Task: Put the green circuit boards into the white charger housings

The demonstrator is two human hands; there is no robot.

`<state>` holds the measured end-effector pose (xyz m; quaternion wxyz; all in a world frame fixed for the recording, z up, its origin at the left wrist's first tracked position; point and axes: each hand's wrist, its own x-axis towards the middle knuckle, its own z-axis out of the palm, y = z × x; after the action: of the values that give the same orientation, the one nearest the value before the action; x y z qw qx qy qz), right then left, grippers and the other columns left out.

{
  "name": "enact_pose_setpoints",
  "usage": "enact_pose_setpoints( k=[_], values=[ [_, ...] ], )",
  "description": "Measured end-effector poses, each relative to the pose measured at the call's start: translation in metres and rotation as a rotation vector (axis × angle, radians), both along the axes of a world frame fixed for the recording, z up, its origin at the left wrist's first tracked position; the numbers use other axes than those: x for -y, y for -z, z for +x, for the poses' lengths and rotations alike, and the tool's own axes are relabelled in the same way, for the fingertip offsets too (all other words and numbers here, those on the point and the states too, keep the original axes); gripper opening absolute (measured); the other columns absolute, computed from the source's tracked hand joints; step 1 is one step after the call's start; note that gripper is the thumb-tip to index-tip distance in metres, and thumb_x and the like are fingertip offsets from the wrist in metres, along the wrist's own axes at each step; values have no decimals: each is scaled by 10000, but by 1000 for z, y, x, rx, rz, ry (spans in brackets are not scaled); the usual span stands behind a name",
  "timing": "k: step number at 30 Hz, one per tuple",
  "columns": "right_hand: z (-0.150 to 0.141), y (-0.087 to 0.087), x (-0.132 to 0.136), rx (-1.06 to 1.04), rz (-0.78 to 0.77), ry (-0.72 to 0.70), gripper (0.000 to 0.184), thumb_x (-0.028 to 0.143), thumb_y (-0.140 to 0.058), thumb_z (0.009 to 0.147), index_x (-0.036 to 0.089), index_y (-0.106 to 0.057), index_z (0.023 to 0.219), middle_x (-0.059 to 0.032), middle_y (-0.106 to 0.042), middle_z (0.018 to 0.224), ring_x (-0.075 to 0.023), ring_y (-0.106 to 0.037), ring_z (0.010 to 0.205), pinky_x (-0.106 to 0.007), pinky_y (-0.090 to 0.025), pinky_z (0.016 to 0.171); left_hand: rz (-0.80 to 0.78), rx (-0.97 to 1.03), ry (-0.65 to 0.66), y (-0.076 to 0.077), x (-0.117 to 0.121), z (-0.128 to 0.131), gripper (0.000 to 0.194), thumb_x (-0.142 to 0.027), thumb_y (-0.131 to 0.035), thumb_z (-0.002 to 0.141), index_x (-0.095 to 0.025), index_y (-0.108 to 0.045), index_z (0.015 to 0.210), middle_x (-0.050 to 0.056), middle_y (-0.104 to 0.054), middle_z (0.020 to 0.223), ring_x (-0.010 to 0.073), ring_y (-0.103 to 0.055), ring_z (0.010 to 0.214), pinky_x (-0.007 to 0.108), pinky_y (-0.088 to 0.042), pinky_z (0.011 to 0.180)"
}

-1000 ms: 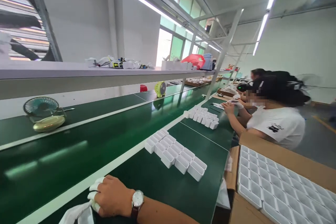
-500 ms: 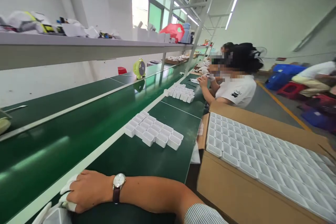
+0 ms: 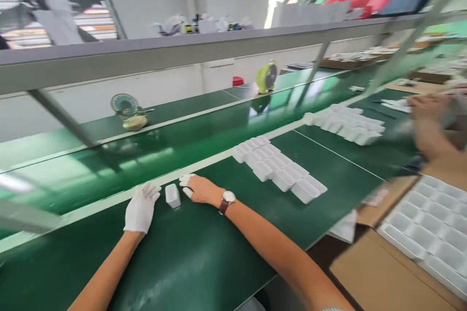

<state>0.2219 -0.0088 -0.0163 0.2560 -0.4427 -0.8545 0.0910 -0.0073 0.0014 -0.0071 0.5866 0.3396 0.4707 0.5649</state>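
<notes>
A single small white plastic box (image 3: 172,196) stands on the green worktop between my two hands. My left hand (image 3: 140,208), in a white glove, lies just left of it with fingers extended near the pale edge strip. On its other side is my right hand (image 3: 199,189), with white coverings on some fingertips and a watch at the wrist. Its fingers are apart and point toward the box, with a small gap between. Neither hand holds anything. Right of my right hand, a cluster of similar boxes (image 3: 279,165) rests on the worktop.
A cardboard carton (image 3: 379,272) of white trays or boxes (image 3: 430,218) stands at the right. More boxes (image 3: 346,124) sit farther along, near a co-worker's blurred hands (image 3: 430,112). Beyond the conveyor are two small fans (image 3: 266,77). A shelf (image 3: 219,48) runs overhead.
My view has swung left and both hands now show fully. My right hand, earlier beside a white box at the lower left, is now apart from the single box.
</notes>
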Motion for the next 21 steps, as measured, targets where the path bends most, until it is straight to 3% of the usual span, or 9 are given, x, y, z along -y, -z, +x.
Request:
enact_pose_setpoints(
  k=[2, 5, 9, 12, 13, 15, 16, 18, 21],
  values=[
    [9, 3, -2, -53, -22, -48, 239, 155, -569, 887, 135, -731, 1061, -147, -685, 1266, -272, -589, 1256, -421, -469, 1070, -80, 102, -91, -3, -3, -15, 501, -414, -254, 1040, -139, -671, 1004, 134, -698, 1163, 212, -660, 1132, 392, -528, 1026],
    [21, 3, 2, -111, -50, -77, 223, 179, -574, 895, 206, -749, 1030, -73, -714, 1230, -230, -639, 1196, -377, -514, 1035, -74, 120, -182, -6, -1, -39, 522, -492, -259, 1029, -165, -664, 999, 123, -674, 1220, 197, -642, 1166, 384, -523, 1025],
    [27, 3, 11, -156, -45, -37, 231, 179, -571, 898, 242, -750, 1029, -44, -728, 1197, -210, -662, 1162, -371, -535, 1021, -38, 64, -171, -8, 5, -51, 469, -506, -344, 1005, -157, -658, 999, 136, -679, 1173, 210, -658, 1126, 382, -534, 990],
    [23, 6, 13, -160, -17, -15, 238, 164, -566, 898, 234, -745, 1038, -54, -734, 1181, -221, -655, 1173, -398, -529, 1036, 9, -22, -71, -6, 14, -33, 344, -385, -670, 852, -142, -661, 1096, 138, -701, 1122, 258, -658, 1128, 414, -506, 1018],
    [21, 7, 13, -155, -5, -13, 240, 163, -564, 902, 231, -743, 1047, -59, -734, 1178, -225, -650, 1181, -409, -524, 1042, 48, -110, -10, -5, 18, -22, 458, -316, -774, 754, -149, -649, 1162, 134, -699, 1150, 277, -642, 1161, 426, -481, 1047],
    [19, 9, 15, -135, 19, -14, 251, 166, -554, 915, 225, -733, 1081, -72, -731, 1183, -235, -635, 1205, -429, -516, 1053, 180, -471, 142, -3, 29, 3, 778, -255, -868, 613, -188, -563, 1326, 131, -650, 1286, 306, -580, 1254, 458, -426, 1102],
    [19, 10, 16, -120, 31, -16, 261, 165, -545, 922, 220, -726, 1101, -79, -727, 1190, -239, -625, 1218, -437, -513, 1058, 219, -639, 177, -3, 34, 16, 864, -245, -880, 584, -197, -524, 1370, 139, -620, 1338, 321, -565, 1271, 480, -413, 1112],
    [19, 11, 19, -82, 55, -27, 279, 164, -524, 938, 205, -711, 1141, -93, -714, 1214, -247, -609, 1240, -448, -508, 1064, 272, -850, 193, -3, 43, 36, 843, -214, -847, 614, -206, -505, 1384, 141, -611, 1348, 321, -589, 1237, 499, -430, 1095],
    [19, 12, 24, -19, 89, -50, 304, 157, -497, 953, 188, -689, 1186, -114, -689, 1255, -260, -590, 1259, -465, -498, 1073, 440, -928, 186, -6, 54, 51, 678, -141, -768, 680, -231, -544, 1315, 94, -645, 1299, 273, -624, 1194, 454, -477, 1067]
  ],
)
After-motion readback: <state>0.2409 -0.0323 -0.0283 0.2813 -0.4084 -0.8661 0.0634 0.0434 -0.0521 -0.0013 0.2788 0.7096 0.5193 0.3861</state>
